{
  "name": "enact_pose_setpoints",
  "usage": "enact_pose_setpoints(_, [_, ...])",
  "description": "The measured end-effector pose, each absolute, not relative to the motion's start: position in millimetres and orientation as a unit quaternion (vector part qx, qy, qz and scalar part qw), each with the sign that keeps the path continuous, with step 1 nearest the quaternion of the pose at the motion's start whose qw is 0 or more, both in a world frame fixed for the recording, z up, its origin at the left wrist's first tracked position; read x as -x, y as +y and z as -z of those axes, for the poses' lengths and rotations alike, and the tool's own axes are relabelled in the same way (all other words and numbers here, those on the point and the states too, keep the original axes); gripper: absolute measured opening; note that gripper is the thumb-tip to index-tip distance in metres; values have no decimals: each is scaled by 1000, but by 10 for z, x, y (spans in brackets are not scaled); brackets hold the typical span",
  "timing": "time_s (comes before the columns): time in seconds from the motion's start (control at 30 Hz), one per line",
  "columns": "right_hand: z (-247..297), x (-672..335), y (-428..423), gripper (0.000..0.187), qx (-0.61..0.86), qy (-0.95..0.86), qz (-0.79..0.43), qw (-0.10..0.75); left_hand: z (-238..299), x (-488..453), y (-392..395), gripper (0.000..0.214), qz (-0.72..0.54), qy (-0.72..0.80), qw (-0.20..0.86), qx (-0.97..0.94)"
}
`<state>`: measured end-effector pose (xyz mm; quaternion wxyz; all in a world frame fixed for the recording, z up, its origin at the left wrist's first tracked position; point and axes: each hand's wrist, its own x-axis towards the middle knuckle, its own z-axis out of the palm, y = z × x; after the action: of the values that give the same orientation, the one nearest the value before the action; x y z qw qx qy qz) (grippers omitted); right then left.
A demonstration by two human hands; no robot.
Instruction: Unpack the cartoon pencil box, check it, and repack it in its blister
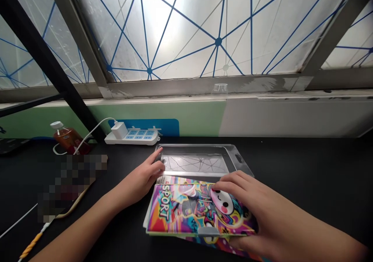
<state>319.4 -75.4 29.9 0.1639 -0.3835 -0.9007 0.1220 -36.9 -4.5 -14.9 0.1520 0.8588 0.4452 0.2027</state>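
The black table top holds a white power strip and an orange drink bottle at far left. A clear plastic blister tray lies in the middle, and a white cable at near left.

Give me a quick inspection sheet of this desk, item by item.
Surface: black tabletop.
Items handled: clear plastic blister tray; colourful printed "SPORT" card lying partly over it.
Clutter: orange-filled bottle; pixelated patch hiding something.
Hands: left hand at the tray's edge; right hand on the card.
Cables: white cable to a charger on a power strip; orange braided cable.
Surroundings: window with blue-lined film; clear cup on the ledge.
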Motion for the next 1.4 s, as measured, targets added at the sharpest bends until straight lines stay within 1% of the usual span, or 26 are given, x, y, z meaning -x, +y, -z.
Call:
enact_pose_setpoints(0.07, [-371, -3212, -759, 67, 370, -899, -123, 201, 69, 317, -97, 9, -196, 421, 183, -867])
enact_pose_setpoints(0.1, [-392, -3236, -744, 69, 368, -896, -115, 222, 32, 292, -123, 11, -197, 401, 197, -872])
enact_pose_setpoints(0.17, [-405, -3311, -675, 69, 374, -886, -91, 258, -25, 249, -171, 22, -208, 355, 215, -886])
enact_pose_setpoints(0.23, [-380, -3405, -572, 67, 387, -876, -64, 281, -49, 220, -209, 29, -221, 327, 216, -893])
enact_pose_setpoints(0.3, [-328, -3486, -472, 66, 401, -870, -49, 282, -39, 206, -231, 35, -221, 331, 211, -893])
enact_pose_setpoints(0.37, [-266, -3527, -420, 66, 417, -868, -54, 263, -10, 201, -239, 34, -220, 356, 214, -883])
enact_pose_setpoints(0.47, [-197, -3501, -459, 67, 448, -859, -63, 240, 34, 194, -243, 15, -243, 410, 223, -850])
enact_pose_setpoints(0.6, [-180, -3379, -606, 66, 461, -853, -43, 241, 66, 163, -283, 37, -261, 454, 191, -830])
enact_pose_setpoints(0.7, [-170, -3314, -657, 63, 455, -858, -30, 238, 91, 136, -342, 37, -262, 463, 178, -828])
enact_pose_setpoints(0.73, [-157, -3305, -657, 63, 455, -859, -33, 234, 99, 130, -362, 42, -266, 462, 180, -827])
enact_pose_setpoints(0.83, [-97, -3301, -627, 65, 470, -855, -67, 209, 108, 120, -413, 74, -268, 453, 175, -832])
enact_pose_setpoints(0.9, [-52, -3300, -604, 59, 477, -853, -95, 189, 96, 117, -433, 83, -251, 449, 171, -840])
enact_pose_setpoints(1.0, [-5, -3287, -587, 49, 473, -856, -112, 174, 63, 112, -443, 82, -215, 444, 167, -854])
enact_pose_setpoints(1.2, [21, -3309, -541, 43, 448, -872, -90, 173, -9, 124, -420, 68, -141, 445, 124, -876])
enact_pose_setpoints(1.27, [31, -3348, -485, 39, 424, -885, -47, 187, -28, 134, -423, 61, -132, 438, 90, -885])
enact_pose_setpoints(1.33, [42, -3399, -411, 32, 389, -896, 35, 211, -39, 139, -439, 56, -133, 427, 46, -893])
enact_pose_setpoints(1.4, [42, -3451, -336, 28, 362, -896, 111, 231, -41, 137, -464, 56, -136, 424, 6, -895])
